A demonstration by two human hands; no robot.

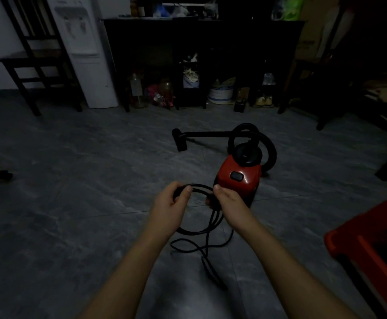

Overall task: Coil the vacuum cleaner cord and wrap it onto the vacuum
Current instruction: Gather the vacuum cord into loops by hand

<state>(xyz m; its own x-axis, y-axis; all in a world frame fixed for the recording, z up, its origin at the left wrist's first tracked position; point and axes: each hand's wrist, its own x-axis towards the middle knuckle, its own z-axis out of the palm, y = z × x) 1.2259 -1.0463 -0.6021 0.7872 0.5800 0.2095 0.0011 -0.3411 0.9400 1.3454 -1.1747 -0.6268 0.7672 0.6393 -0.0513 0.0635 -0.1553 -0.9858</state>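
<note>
Cord (200, 186) is hanging in a coil between both hands, just before the red vacuum (238, 183), its loose part lying on the floor (95, 203). Left hand (175, 203) is gripping the coil with curled fingers; right hand (228, 206) is pinching its other side. Forearms are pointing forward. Print on the box (309, 38) is appearing blurred.

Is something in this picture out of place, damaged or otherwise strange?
Nothing looks damaged or spilled. Only the cord is untidy: the left hand and the right hand hold a few loops, while the rest trails loose on the floor. The vacuum looks intact.
</note>
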